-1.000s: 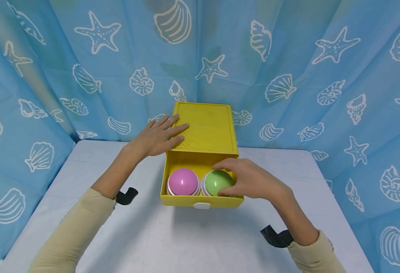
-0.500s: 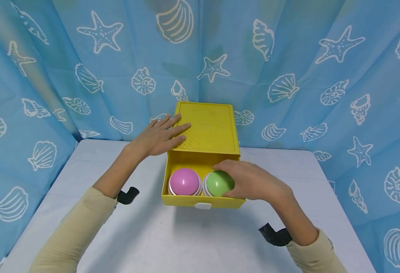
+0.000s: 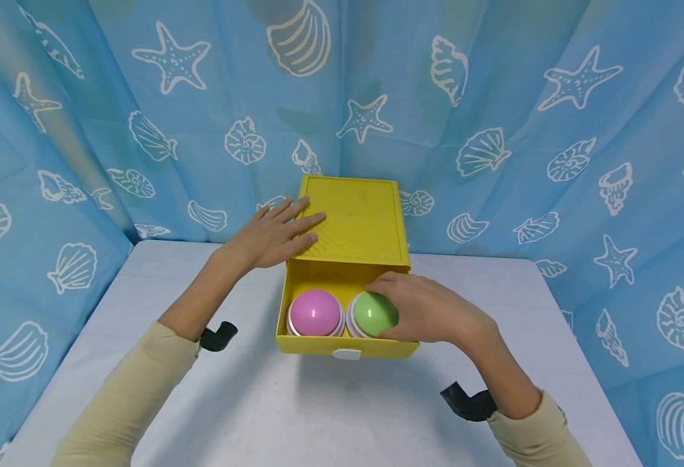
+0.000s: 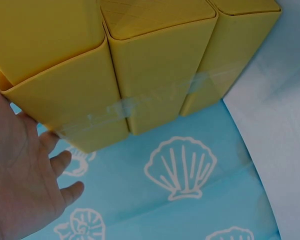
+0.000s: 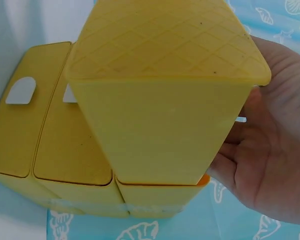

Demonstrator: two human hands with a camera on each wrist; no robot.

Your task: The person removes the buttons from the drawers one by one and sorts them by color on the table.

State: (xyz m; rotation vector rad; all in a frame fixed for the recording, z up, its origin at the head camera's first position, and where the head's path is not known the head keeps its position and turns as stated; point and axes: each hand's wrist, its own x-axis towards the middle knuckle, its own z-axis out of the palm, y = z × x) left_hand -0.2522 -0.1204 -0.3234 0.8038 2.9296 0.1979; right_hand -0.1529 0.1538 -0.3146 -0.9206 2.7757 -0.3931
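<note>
A yellow drawer unit (image 3: 359, 220) stands on the table with its top drawer (image 3: 309, 344) pulled out. Inside that drawer, a pink round domed item (image 3: 315, 313) with a white rim sits beside a similar green domed item (image 3: 372, 314). My right hand (image 3: 432, 310) grips the green one, fingers on its far side and thumb on its near side; the drawer hides these fingertips in the right wrist view. With fingers spread, my left hand (image 3: 266, 239) rests on the unit's top left edge. Its palm and several fingers (image 4: 72, 192) show along the unit's side in the left wrist view.
Two lower drawers (image 5: 72, 135) are in place, with white tabs on their fronts. Clear tape (image 4: 130, 107) runs across the unit's side. A white-covered table (image 3: 342, 415) lies beneath. Close behind hangs a blue shell-patterned curtain (image 3: 412, 149).
My right hand has closed in a little around the green domed item, covering more of its right side. The left hand stays on the unit, and the drawer has not visibly moved.
</note>
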